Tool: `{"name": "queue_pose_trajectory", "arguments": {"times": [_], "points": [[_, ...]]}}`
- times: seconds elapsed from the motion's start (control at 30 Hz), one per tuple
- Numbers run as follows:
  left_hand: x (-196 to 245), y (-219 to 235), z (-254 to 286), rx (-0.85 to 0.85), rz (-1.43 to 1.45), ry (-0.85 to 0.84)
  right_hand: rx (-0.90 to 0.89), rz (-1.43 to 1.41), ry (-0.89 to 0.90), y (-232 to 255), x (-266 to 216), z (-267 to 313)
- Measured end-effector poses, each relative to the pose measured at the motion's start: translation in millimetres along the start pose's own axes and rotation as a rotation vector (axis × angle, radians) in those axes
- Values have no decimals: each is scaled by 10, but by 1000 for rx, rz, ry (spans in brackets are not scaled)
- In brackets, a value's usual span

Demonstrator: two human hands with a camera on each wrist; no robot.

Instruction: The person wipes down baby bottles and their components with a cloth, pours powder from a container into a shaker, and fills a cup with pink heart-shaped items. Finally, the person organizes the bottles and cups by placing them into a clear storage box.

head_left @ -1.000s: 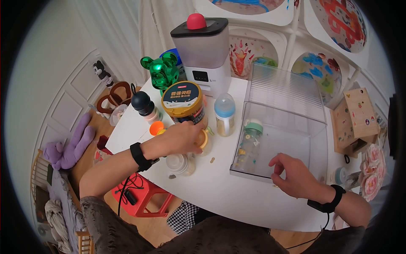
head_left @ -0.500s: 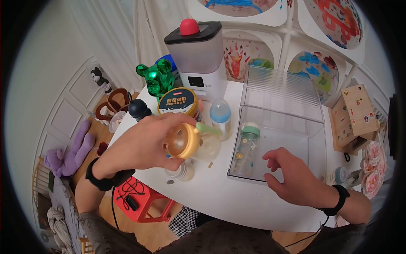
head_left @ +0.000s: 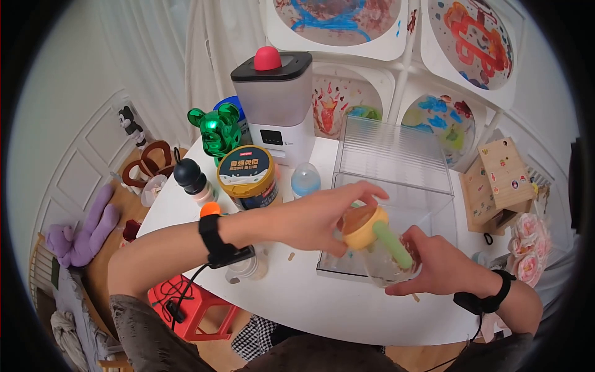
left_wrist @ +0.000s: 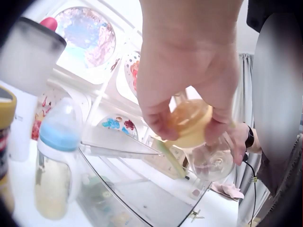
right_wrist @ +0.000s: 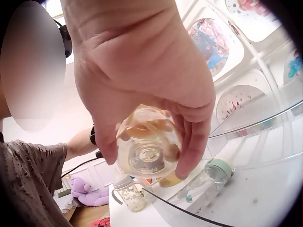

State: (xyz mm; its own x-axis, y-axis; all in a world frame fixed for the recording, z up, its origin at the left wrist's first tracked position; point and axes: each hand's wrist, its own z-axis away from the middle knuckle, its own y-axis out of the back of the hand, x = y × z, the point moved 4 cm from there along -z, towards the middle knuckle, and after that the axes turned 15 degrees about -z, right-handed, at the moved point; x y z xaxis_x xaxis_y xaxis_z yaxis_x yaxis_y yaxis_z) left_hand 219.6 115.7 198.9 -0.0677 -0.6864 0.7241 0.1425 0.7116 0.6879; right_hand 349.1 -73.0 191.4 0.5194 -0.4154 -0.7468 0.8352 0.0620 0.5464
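A clear baby bottle (head_left: pixel 379 266) with a yellow collar and green handles is held tilted between both hands, over the front edge of the clear bin. My left hand (head_left: pixel 316 217) grips the yellow collar from above, thumb and fingers on either side. Around the clear body curls my right hand (head_left: pixel 446 263), and in the right wrist view the bottle's round base (right_wrist: pixel 149 161) shows between thumb and fingers. Behind the left hand stands a blue-collared baby bottle (left_wrist: pixel 57 146). A green-lidded bottle (right_wrist: pixel 215 175) lies inside the bin; the hands hide it in the head view.
The clear bin (head_left: pixel 396 146) has its ribbed lid raised at the back. A yellow-rimmed tub (head_left: pixel 248 173), a dispenser (head_left: pixel 273 105) and a dark-capped bottle (head_left: pixel 189 177) stand left. A white-lidded bottle (right_wrist: pixel 130 194) is near the front edge; a wooden house (head_left: pixel 502 173) stands right.
My left hand picked the yellow-collared baby bottle up from the left of the table and carried it right. My right hand has now taken hold of its body.
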Motion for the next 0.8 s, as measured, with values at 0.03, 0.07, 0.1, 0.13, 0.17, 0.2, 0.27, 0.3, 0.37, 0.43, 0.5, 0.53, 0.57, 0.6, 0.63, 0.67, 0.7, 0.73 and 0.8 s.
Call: {"name": "queue_pose_trajectory", "arguments": {"times": [0.03,0.07,0.1,0.13,0.17,0.2,0.27,0.3,0.37,0.43,0.5,0.53,0.57,0.6,0.63,0.67,0.7,0.73,0.8], "points": [[-6,-42,-44,3,2,-3,0,4,-2,20,-18,15],[-58,-81,-75,111,-23,60,50,10,-80,65,1,29],[-108,-123,-75,215,-47,124,101,14,-159,106,34,44],[-127,-210,-59,211,-45,120,103,12,-164,128,62,38],[-154,-291,-25,246,-304,193,144,58,-185,167,117,19],[-168,-367,12,281,-562,264,184,107,-207,196,171,-2],[-128,-553,78,182,-641,216,170,184,-218,150,300,-63],[-116,-658,117,83,-725,172,153,258,-222,123,352,-96],[-164,-893,231,-40,-867,106,121,302,-227,71,382,-164],[-212,-1023,290,-166,-1000,43,80,344,-232,10,377,-239],[-222,-1080,320,-311,-1018,12,46,427,-250,-15,362,-315],[-220,-1077,320,-310,-1018,12,46,428,-251,-44,398,-348],[-216,-1078,320,-310,-1024,7,57,444,-221,-86,433,-389],[-211,-1079,323,-309,-1029,5,65,460,-189,-110,439,-419],[-202,-1074,323,-307,-1027,10,61,463,-186,-116,424,-441],[-195,-1077,318,-329,-1043,12,33,504,-121,-136,380,-471],[-188,-1083,307,-351,-1059,12,6,545,-57,-158,349,-494],[-169,-1084,278,-350,-1056,15,2,546,-56,-181,426,-536],[-172,-1102,240,-425,-1049,66,-31,581,53,-252,600,-631]]}}
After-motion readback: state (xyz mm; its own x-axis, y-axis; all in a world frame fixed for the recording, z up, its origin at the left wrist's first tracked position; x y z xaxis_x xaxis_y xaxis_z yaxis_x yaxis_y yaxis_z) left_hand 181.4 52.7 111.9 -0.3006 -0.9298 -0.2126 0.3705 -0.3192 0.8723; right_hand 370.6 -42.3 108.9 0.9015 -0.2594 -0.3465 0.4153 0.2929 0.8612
